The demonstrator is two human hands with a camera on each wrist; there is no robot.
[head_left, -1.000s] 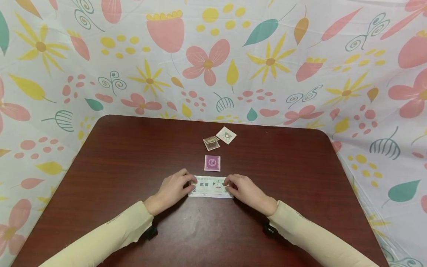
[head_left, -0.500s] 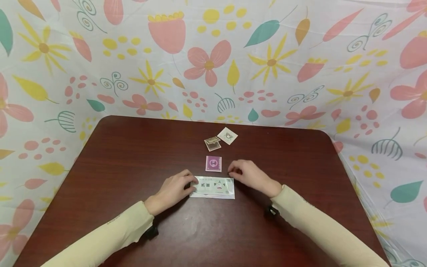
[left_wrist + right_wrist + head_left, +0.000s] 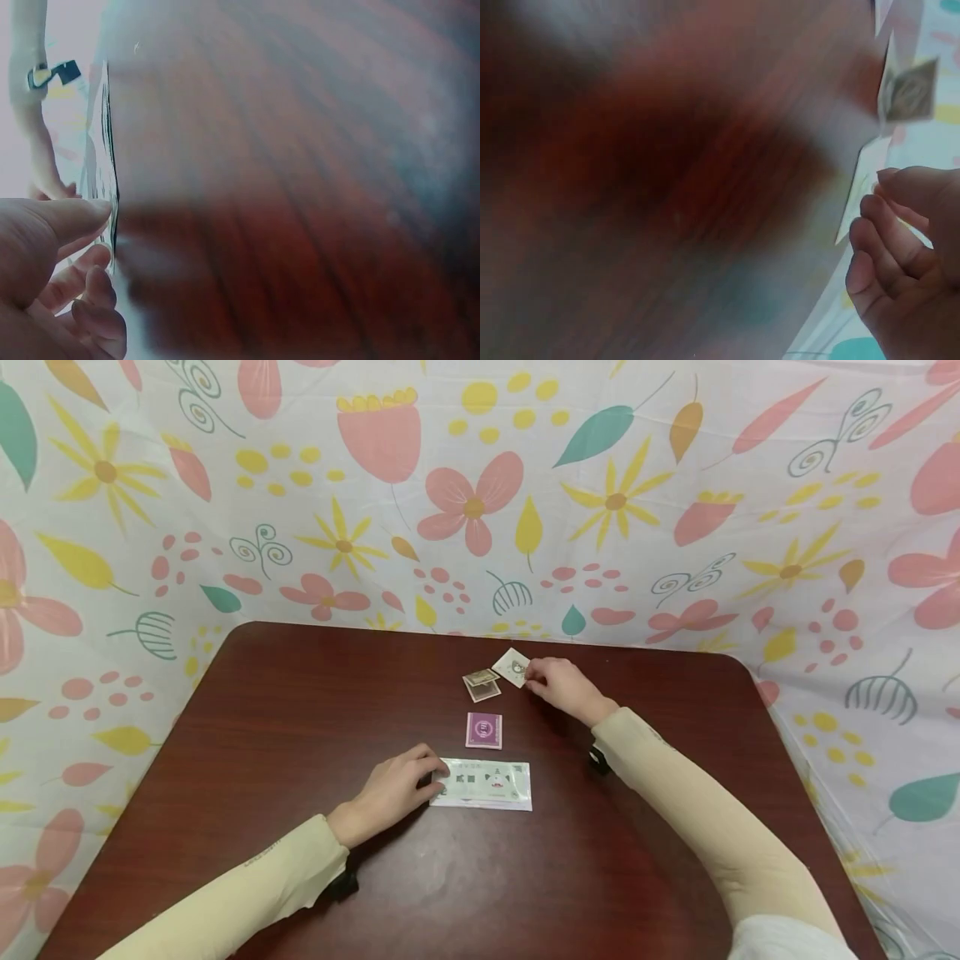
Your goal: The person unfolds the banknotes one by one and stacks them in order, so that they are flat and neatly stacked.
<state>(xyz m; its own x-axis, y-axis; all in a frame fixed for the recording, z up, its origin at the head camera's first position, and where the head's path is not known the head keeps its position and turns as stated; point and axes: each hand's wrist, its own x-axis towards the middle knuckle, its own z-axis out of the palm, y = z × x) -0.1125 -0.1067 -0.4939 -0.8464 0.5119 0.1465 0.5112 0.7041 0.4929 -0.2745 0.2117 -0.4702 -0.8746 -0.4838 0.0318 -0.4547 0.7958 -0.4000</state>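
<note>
My left hand (image 3: 393,789) pinches the left end of a pale green stack of banknotes (image 3: 487,783) lying flat on the table. In the left wrist view, the thumb lies along the edge of the banknote stack (image 3: 103,142). My right hand (image 3: 566,683) reaches to the back of the table, fingertips right at the right corner of a white folded note (image 3: 512,666) with a small green print. In the right wrist view, thumb and bent fingers overlap the end of that white note (image 3: 862,176). A purple folded note (image 3: 483,730) lies between the hands.
A brown folded note (image 3: 482,686), partly sprung up, lies beside the white one. All rest on a dark red-brown wooden table (image 3: 300,710) with rounded back corners. A white cloth (image 3: 465,410) with a flower pattern hangs behind and along both sides.
My right hand has let go of the right end of the banknote stack and moved away, to the white folded note at the back. My left hand has stayed on the stack.
</note>
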